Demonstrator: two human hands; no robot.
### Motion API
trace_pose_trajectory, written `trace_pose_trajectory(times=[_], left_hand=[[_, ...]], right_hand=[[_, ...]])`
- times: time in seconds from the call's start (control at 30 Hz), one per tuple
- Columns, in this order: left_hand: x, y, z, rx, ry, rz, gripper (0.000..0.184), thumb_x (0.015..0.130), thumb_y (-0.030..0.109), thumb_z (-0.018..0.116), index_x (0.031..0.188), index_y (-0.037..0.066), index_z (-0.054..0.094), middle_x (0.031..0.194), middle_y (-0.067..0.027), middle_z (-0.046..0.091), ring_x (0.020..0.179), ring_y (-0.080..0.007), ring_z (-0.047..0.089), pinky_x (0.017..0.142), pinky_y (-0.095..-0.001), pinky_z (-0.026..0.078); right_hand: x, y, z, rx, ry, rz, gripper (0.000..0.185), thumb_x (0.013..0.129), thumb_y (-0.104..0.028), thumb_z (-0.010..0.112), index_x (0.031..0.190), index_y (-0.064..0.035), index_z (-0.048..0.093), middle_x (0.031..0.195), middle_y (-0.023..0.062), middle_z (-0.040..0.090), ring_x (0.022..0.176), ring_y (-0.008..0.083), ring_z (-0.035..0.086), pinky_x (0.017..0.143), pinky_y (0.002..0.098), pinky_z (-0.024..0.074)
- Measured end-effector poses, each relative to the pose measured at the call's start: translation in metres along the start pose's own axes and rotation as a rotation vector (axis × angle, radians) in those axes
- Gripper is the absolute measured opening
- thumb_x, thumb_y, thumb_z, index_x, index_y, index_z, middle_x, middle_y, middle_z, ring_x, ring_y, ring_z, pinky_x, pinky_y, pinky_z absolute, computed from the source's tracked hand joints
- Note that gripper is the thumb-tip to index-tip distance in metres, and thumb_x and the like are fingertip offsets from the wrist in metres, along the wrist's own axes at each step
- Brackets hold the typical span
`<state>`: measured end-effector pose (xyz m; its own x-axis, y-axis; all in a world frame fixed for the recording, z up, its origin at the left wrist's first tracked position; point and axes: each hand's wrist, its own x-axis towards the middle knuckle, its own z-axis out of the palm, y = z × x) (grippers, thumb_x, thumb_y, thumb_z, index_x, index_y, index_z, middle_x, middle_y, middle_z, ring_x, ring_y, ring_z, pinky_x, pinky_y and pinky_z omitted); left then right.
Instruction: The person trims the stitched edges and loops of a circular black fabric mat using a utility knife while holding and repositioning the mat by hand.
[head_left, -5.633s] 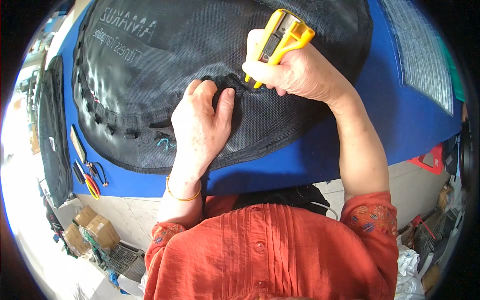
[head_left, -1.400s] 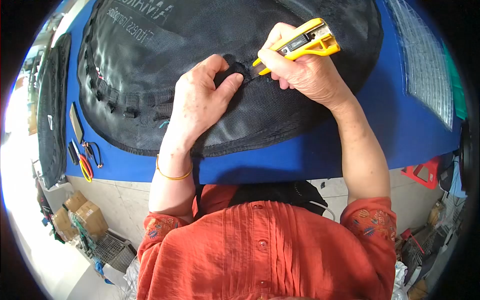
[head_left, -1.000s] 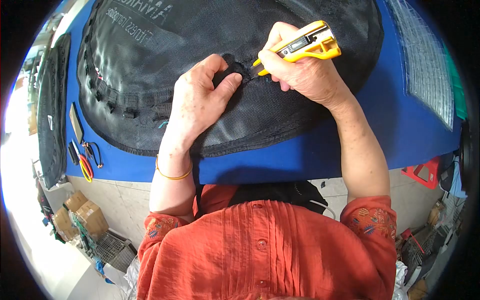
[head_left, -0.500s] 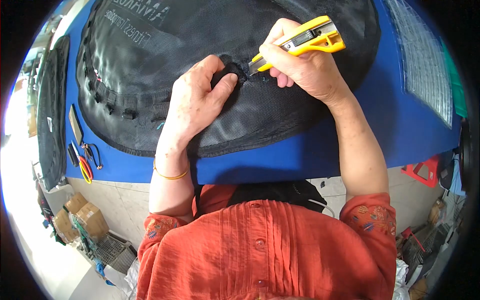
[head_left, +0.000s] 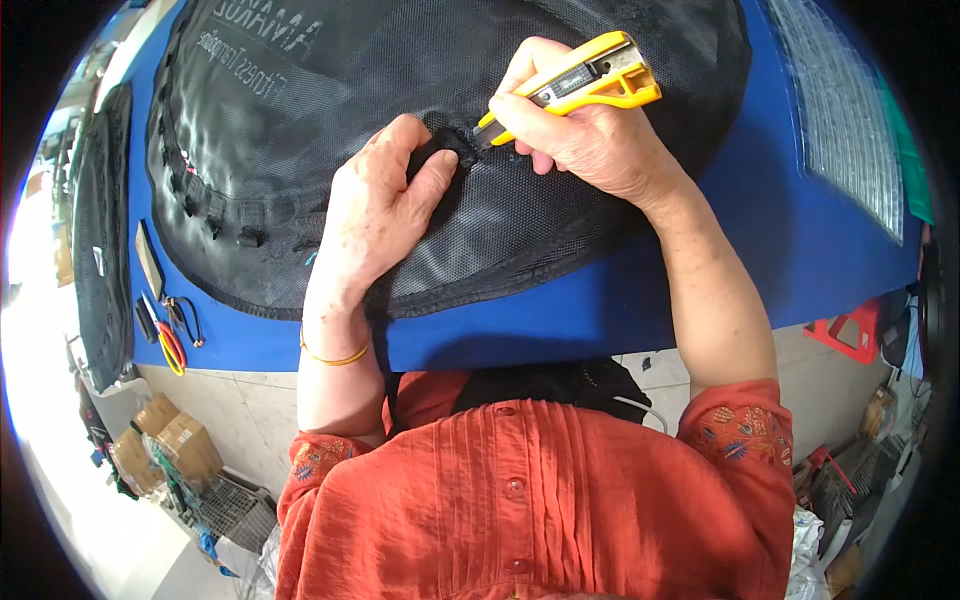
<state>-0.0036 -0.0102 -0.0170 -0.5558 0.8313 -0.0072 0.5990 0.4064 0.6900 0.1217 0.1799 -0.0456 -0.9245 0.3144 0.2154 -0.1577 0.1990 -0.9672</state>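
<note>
A black mesh trampoline mat (head_left: 520, 215) with printed lettering and fabric tabs along its curved edge lies on the blue table. My left hand (head_left: 380, 205) is closed, pinching a bunched black strap or tab (head_left: 453, 150) on the mat between thumb and fingers. Gripped in my right hand (head_left: 590, 140) is a yellow utility knife (head_left: 590, 85) with its blade out. The blade tip meets the mat right beside the pinched piece, where some frayed threads show. Whether the blade is through the fabric I cannot tell.
On the blue table (head_left: 480, 335), at the left, lie red-handled scissors (head_left: 171, 348) and a flat strip (head_left: 150, 262). Clear ribbed plastic sheeting (head_left: 850, 130) covers the right side. Cardboard boxes (head_left: 185, 445) and a red stool (head_left: 850, 330) stand below.
Both hands, the knife and the mat's lettering appear slightly further left in view. My left hand keeps its pinch, and the blade stays beside the pinched piece.
</note>
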Motion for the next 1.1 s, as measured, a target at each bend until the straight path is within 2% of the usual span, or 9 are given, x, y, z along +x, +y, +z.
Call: trace_pose_trajectory(times=[0.4,0.47,0.7,0.87,0.93,1.1], left_hand=[[-0.0001,-0.003,-0.0013,0.02,-0.001,0.033,0.024,0.093,0.02,0.071,0.092,-0.001,0.058,0.08,-0.0192,0.062,0.076,-0.037,0.064,0.068,-0.0421,0.051],[0.0006,-0.0041,-0.0015,0.013,-0.001,0.029,0.024,0.093,0.019,0.071,0.092,-0.001,0.058,0.079,-0.0191,0.062,0.075,-0.0367,0.064,0.068,-0.0419,0.051],[0.0001,-0.0062,0.0007,-0.028,-0.002,0.002,0.023,0.091,0.019,0.073,0.091,0.0,0.058,0.075,-0.0172,0.061,0.068,-0.0328,0.061,0.064,-0.0409,0.049],[-0.0001,-0.0021,0.0005,-0.031,0.007,-0.025,0.024,0.09,0.018,0.074,0.09,0.0,0.058,0.071,-0.0153,0.06,0.063,-0.0282,0.059,0.061,-0.0387,0.048],[0.0002,-0.001,0.0005,-0.048,0.004,-0.064,0.023,0.089,0.017,0.074,0.089,0.0,0.058,0.069,-0.014,0.058,0.061,-0.0238,0.057,0.059,-0.0371,0.047],[0.0003,0.001,-0.0002,-0.048,0.003,-0.069,0.023,0.089,0.017,0.074,0.089,0.0,0.058,0.068,-0.0133,0.058,0.059,-0.0219,0.055,0.058,-0.0366,0.046]], right_hand=[[-0.0016,-0.0041,0.0005,-0.012,-0.042,0.036,0.012,0.097,-0.018,0.068,0.093,-0.0085,0.062,0.07,0.0033,0.067,0.054,0.0073,0.064,0.049,0.0209,0.0509],[-0.001,-0.0033,0.0015,0.017,0.006,0.056,0.013,0.1,-0.019,0.064,0.093,-0.0092,0.06,0.071,0.0002,0.065,0.056,0.0027,0.06,0.048,0.0173,0.0471],[-0.0008,-0.0029,0.0059,0.031,0.034,0.006,0.013,0.1,-0.019,0.065,0.094,-0.0088,0.061,0.071,-0.0003,0.065,0.054,0.0026,0.058,0.047,0.0172,0.043],[-0.0003,-0.0013,0.007,0.036,0.026,-0.007,0.013,0.1,-0.019,0.066,0.094,-0.0085,0.061,0.071,-0.0011,0.063,0.055,0.0025,0.057,0.048,0.0174,0.0432],[-0.0003,-0.0005,0.0067,0.041,0.022,-0.018,0.013,0.1,-0.019,0.066,0.094,-0.0086,0.061,0.071,-0.0013,0.063,0.055,0.0025,0.057,0.049,0.0176,0.0435],[-0.0008,0.0003,0.0032,0.016,-0.018,0.002,0.014,0.099,-0.021,0.067,0.094,-0.0094,0.061,0.073,-0.0015,0.063,0.057,0.0026,0.058,0.05,0.0181,0.0451]])
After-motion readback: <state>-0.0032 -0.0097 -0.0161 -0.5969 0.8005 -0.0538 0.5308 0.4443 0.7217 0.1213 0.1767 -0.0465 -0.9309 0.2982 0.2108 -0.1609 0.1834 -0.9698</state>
